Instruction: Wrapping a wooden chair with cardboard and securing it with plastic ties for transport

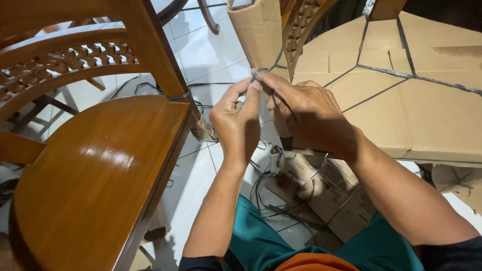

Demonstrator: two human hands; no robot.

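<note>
Nearest the lens, teal trousers [261, 241] and an orange hem fill the bottom edge, the person evidently sitting low over the white tiled floor [211, 55].

At far left stands a glossy brown wooden chair with a rounded seat [95, 175]; a dark band [178, 95] circles its back post, probably left from packing.

Moving right, the left hand [236, 123] is raised between chair and cartons, its thumb and forefinger pinched shut on a thin dark plastic strap [258, 74]. The right hand [306, 113] meets it from the other side, fingers [273, 83] closed on the same strap, so both hands grip it together just above the knees. Held this way, the strap seems to be kept taut or bent between the two pinches. It shows as a small loop at the fingertips, arching upward; how its length runs below is hidden by the hands.

Under the wrists, loose dark strap offcuts [271, 200] tangle over a small printed cardboard box [336, 195] on the floor.

Behind the hands a tall folded cardboard wrap [258, 30] leans upright, and at right large flattened brown cardboard sheets bound with dark strapping [416, 85] lie spread out.
</note>
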